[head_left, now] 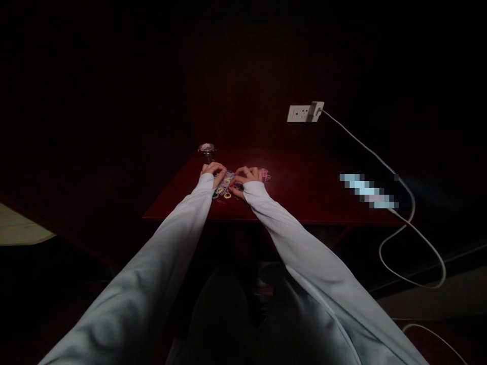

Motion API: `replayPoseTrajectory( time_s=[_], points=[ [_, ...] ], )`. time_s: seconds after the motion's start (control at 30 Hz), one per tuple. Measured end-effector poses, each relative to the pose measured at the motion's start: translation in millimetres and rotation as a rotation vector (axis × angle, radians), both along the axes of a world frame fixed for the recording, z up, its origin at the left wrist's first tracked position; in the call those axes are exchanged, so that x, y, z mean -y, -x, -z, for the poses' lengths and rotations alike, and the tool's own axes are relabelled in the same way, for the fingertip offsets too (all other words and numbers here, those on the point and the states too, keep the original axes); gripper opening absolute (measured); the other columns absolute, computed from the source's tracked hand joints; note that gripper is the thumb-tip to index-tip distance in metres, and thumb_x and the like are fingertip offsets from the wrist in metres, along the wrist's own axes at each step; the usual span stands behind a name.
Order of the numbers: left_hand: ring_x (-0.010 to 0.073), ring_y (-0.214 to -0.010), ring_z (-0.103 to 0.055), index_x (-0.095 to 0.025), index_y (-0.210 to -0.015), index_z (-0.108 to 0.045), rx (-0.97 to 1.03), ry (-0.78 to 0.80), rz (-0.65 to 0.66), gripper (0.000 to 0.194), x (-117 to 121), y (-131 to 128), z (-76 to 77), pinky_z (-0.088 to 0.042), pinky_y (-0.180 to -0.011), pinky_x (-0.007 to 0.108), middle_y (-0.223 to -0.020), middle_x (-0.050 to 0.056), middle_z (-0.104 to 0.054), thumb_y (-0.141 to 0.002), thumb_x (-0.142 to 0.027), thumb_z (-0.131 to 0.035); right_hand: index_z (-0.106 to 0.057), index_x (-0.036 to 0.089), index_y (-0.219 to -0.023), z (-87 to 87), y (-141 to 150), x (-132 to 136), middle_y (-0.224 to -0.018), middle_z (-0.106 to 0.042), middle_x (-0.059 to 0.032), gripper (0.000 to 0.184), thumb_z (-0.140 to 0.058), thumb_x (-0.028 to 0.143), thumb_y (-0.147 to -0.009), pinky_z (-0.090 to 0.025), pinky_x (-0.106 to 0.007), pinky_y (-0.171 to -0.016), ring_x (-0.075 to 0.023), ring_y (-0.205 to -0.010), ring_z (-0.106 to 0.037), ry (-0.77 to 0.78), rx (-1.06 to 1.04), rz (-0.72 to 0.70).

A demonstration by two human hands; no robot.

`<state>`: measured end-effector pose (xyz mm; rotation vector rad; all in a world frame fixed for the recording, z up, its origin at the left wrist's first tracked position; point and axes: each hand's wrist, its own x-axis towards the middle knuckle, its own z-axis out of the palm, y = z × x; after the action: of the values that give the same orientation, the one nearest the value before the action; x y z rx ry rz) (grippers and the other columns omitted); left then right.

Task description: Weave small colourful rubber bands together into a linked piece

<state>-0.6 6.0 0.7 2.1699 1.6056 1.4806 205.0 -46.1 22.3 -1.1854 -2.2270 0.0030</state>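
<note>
A loose pile of small coloured hair ties (227, 181), with blue, yellow and purple ones among them, lies on the dark red table (319, 203). My left hand (211, 169) bends over the pile's left side, fingers curved and thumb apart, fingertips at the ties. From the other side my right hand (246, 177) reaches in, its bent fingers and thumb apart and touching the pile's edge. Small ties between the fingertips cannot be made out. A yellow ring-shaped tie (227, 195) rests at the near edge of the pile. Just beyond my right hand sits a pink bunch of ties (265, 175).
A small clear jar (206, 151) with pinkish contents stands at the table's back left. On the wall is a white socket (300, 113) with a charger. Its white cable (365, 146) loops past a blurred-out phone-like object (369, 191) at right. A pale surface (23, 228) shows far left.
</note>
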Motion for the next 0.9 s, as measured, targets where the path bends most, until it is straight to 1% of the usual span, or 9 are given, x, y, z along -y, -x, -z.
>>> replayPoseTrajectory(
  time_s=[0.1,0.23,0.33,0.43,0.53,0.7,0.9],
  points=[
    [0.0265,-0.112,-0.066,-0.026,-0.089,-0.076,-0.008,0.028,-0.006,0.016,2.5,-1.6,-3.3,-0.048,-0.107,0.043,-0.113,0.004,-0.081,-0.099,-0.021,-0.064,-0.088,0.032,-0.112,2.3,5.9,-2.1,-0.141,-0.069,-0.0079,0.018,-0.077,0.037,-0.099,-0.032,-0.049,-0.111,-0.0339,-0.128,-0.043,0.017,0.041,-0.021],
    [0.0264,-0.112,-0.066,-0.026,-0.089,-0.075,-0.012,0.042,-0.012,0.015,4.2,-2.9,-5.4,-0.046,-0.108,0.043,-0.114,0.004,-0.081,-0.099,-0.022,-0.064,-0.089,0.032,-0.111,4.5,4.6,-5.3,-0.14,-0.069,-0.0088,0.021,-0.074,0.044,-0.103,-0.031,-0.048,-0.111,-0.0334,-0.128,-0.042,0.029,0.033,-0.041],
    [0.0264,-0.112,-0.066,-0.026,-0.089,-0.075,0.012,0.036,-0.019,0.016,6.0,-5.6,-5.7,-0.046,-0.109,0.043,-0.114,0.004,-0.081,-0.098,-0.021,-0.063,-0.09,0.032,-0.11,3.6,3.9,-5.4,-0.14,-0.069,-0.0088,0.022,-0.074,0.046,-0.103,-0.031,-0.048,-0.111,-0.0334,-0.129,-0.042,0.06,0.027,-0.037],
    [0.027,-0.114,-0.065,-0.026,-0.087,-0.075,0.036,0.037,-0.027,0.016,7.5,-7.9,-6.2,-0.046,-0.109,0.044,-0.115,0.004,-0.082,-0.097,-0.02,-0.064,-0.091,0.034,-0.108,1.6,5.1,-4.1,-0.139,-0.07,-0.0087,0.019,-0.076,0.045,-0.102,-0.031,-0.049,-0.111,-0.0339,-0.129,-0.043,0.084,0.024,-0.031],
    [0.027,-0.114,-0.065,-0.026,-0.087,-0.075,0.035,0.044,-0.029,0.015,8.3,-8.5,-7.0,-0.046,-0.109,0.044,-0.114,0.003,-0.082,-0.096,-0.02,-0.065,-0.091,0.036,-0.109,-0.7,6.1,-1.8,-0.139,-0.071,-0.0086,0.018,-0.076,0.042,-0.102,-0.031,-0.049,-0.11,-0.0343,-0.128,-0.043,0.07,0.03,-0.034],
    [0.0259,-0.115,-0.066,-0.025,-0.088,-0.075,0.01,0.05,-0.027,0.018,8.9,-8.0,-7.4,-0.046,-0.108,0.043,-0.116,0.004,-0.082,-0.099,-0.02,-0.062,-0.09,0.036,-0.113,-4.4,6.2,1.9,-0.14,-0.071,-0.0076,0.02,-0.074,0.034,-0.101,-0.032,-0.048,-0.109,-0.0332,-0.127,-0.043,0.091,0.075,-0.021],
    [0.0252,-0.117,-0.068,-0.024,-0.088,-0.074,-0.003,0.057,-0.029,0.019,9.6,-8.4,-7.7,-0.046,-0.109,0.042,-0.116,0.004,-0.082,-0.1,-0.019,-0.061,-0.09,0.034,-0.112,-0.7,6.1,-0.4,-0.136,-0.073,-0.0083,0.02,-0.075,0.033,-0.099,-0.033,-0.049,-0.109,-0.0336,-0.126,-0.044,0.054,0.05,-0.051]
  ],
)
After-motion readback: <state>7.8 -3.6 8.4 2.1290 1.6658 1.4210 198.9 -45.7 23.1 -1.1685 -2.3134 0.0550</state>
